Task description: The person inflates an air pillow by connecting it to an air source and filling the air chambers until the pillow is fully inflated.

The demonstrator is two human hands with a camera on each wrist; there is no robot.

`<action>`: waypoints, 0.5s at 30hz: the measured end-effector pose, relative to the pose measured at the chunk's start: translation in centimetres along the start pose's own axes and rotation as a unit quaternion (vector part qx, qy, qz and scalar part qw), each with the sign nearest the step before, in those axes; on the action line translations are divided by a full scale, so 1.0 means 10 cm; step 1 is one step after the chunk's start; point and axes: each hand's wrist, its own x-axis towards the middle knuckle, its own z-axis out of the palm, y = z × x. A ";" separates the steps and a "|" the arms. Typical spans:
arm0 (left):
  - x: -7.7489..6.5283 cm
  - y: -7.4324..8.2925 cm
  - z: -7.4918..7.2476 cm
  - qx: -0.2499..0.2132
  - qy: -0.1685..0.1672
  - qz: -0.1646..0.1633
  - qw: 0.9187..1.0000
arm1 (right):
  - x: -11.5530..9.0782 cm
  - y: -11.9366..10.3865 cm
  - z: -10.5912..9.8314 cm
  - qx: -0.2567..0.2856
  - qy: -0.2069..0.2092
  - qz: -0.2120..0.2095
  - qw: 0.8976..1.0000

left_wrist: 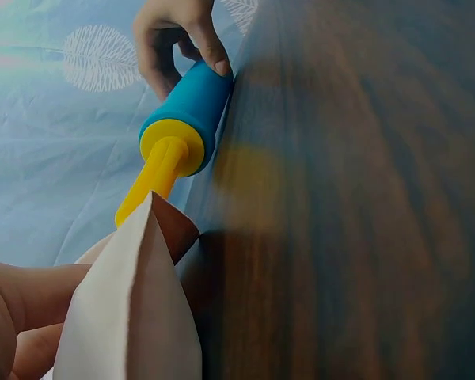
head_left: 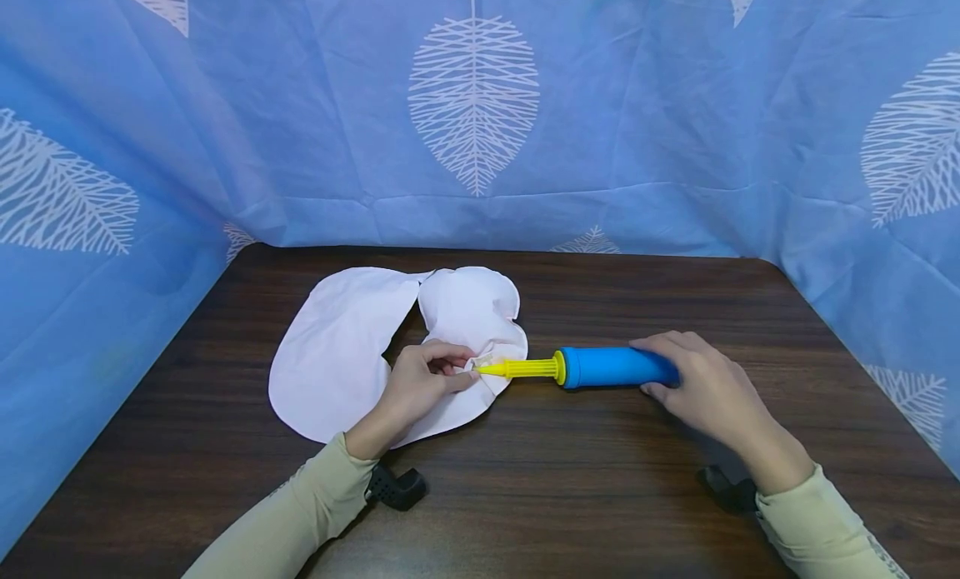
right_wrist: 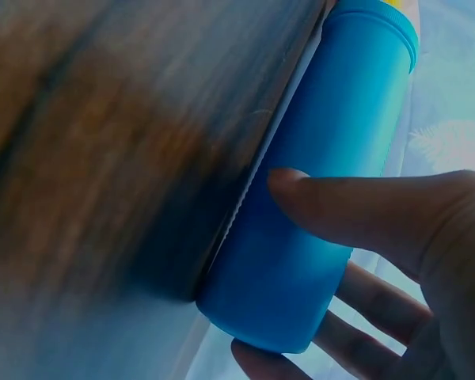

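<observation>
At the table [head_left: 585, 496], the right hand [head_left: 708, 387] grips a blue pump [head_left: 611, 368] pointing left at the white pillow [head_left: 337, 346] the left hand [head_left: 415, 386] pinches.

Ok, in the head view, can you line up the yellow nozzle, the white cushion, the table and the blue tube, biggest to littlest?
As they look there:
1. the table
2. the white cushion
3. the blue tube, partly covered at one end
4. the yellow nozzle
</observation>
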 end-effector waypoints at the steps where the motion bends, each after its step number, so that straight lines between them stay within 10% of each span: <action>1: 0.00 0.00 0.00 0.001 0.000 0.000 1.000 | 0.00 0.01 0.00 -0.004 0.001 -0.001 1.000; 15: 0.00 0.01 0.03 -0.011 0.000 -0.002 1.000 | -0.06 0.50 -0.15 0.002 -0.029 0.080 0.996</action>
